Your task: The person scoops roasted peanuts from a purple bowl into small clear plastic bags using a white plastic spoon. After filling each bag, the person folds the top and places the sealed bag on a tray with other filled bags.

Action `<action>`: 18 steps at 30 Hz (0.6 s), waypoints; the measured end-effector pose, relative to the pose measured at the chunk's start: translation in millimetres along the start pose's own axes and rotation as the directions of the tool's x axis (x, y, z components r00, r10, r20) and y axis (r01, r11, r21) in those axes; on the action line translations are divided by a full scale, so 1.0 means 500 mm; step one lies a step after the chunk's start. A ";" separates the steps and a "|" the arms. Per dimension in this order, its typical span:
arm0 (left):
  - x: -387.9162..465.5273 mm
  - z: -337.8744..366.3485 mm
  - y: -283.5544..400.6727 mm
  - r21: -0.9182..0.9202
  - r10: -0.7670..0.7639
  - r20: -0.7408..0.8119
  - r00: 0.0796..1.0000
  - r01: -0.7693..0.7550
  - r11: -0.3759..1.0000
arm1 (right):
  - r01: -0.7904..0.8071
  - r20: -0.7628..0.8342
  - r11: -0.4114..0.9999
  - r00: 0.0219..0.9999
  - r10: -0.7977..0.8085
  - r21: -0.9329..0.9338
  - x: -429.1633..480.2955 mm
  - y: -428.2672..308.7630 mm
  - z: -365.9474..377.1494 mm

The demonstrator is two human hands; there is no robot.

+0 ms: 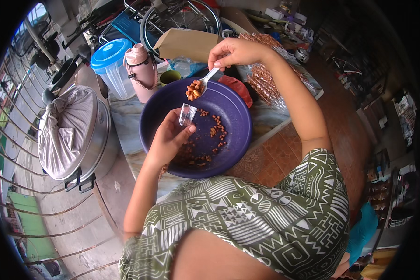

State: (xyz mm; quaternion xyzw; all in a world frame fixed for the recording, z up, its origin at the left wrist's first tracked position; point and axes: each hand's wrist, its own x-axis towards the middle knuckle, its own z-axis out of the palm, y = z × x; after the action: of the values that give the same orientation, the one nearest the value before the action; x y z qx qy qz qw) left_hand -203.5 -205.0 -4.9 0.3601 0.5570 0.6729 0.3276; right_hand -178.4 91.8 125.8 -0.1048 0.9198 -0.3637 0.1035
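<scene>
My right hand [231,54] grips the handle of a spoon [210,75] above the far side of a purple plastic basin [238,140]. A heap of brown peanuts [195,90] fills the spoon's bowl. Lower and to the left, my left hand [171,136] pinches a small clear plastic bag [187,114] over the basin, its upper end just below the spoon. Loose peanuts [217,127] lie scattered on the basin's floor. My left hand and forearm hide part of the basin's left side.
Packed bags of peanuts [262,82] are piled at the table's right. Behind the basin stand a pink bottle [141,77], a blue-lidded pitcher [112,66], a green cup [170,77] and a cardboard box [189,43]. A cloth-wrapped lidded metal pot [101,140] is at left, a red plastic bag [236,87] beside the basin.
</scene>
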 end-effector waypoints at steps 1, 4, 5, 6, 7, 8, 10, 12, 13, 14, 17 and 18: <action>0.002 -0.001 0.001 0.011 -0.012 0.008 1.000 0.012 1.000 | -0.004 0.005 1.000 1.000 0.004 -0.002 0.000 -0.003 0.003; 0.007 -0.007 -0.007 0.015 -0.001 0.001 1.000 0.001 1.000 | 0.007 0.020 1.000 1.000 -0.007 0.010 0.004 -0.008 0.020; 0.008 -0.009 -0.010 0.012 0.011 -0.005 1.000 -0.011 1.000 | 0.020 0.019 0.999 1.000 -0.021 0.028 0.009 0.000 0.026; 0.007 -0.010 -0.008 0.014 0.007 -0.007 1.000 -0.007 1.000 | 0.032 0.018 0.998 0.999 -0.033 0.045 0.013 0.003 0.030; 0.007 -0.011 -0.005 0.017 0.002 -0.007 1.000 -0.002 1.000 | 0.030 0.014 0.999 0.999 -0.031 0.027 0.015 0.002 0.031; 0.006 -0.012 -0.003 0.019 -0.002 -0.007 1.000 0.002 1.000 | 0.028 0.010 1.000 1.000 -0.028 0.009 0.015 -0.002 0.033; 0.006 -0.011 -0.001 0.009 0.008 -0.010 1.000 -0.007 1.000 | 0.033 -0.003 0.998 0.999 -0.033 -0.046 0.014 -0.013 0.035; 0.006 -0.011 -0.001 0.006 0.016 -0.013 1.000 -0.016 1.000 | 0.046 -0.020 0.992 0.999 -0.049 -0.120 0.013 -0.029 0.035; 0.007 -0.011 -0.002 0.007 0.020 -0.015 1.000 -0.020 1.000 | 0.052 -0.038 0.987 0.998 -0.059 -0.155 0.012 -0.035 0.038; 0.007 -0.013 -0.004 0.008 0.023 -0.018 1.000 -0.023 1.000 | 0.057 -0.056 0.980 0.996 -0.069 -0.189 0.012 -0.040 0.041; 0.012 -0.016 -0.010 0.035 0.031 -0.016 0.999 -0.030 0.999 | 0.078 -0.087 0.959 0.991 -0.105 -0.272 0.009 -0.047 0.043; 0.012 -0.016 -0.009 0.038 0.024 -0.017 1.000 -0.023 0.999 | 0.089 -0.090 0.951 0.989 -0.120 -0.295 0.009 -0.048 0.044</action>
State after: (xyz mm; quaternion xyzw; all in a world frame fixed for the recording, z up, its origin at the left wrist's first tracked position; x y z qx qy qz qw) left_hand -213.1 -203.3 -9.8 0.3669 0.5681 0.6693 0.3078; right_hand -174.0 59.2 126.1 -0.1477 0.9606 -0.2348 0.0181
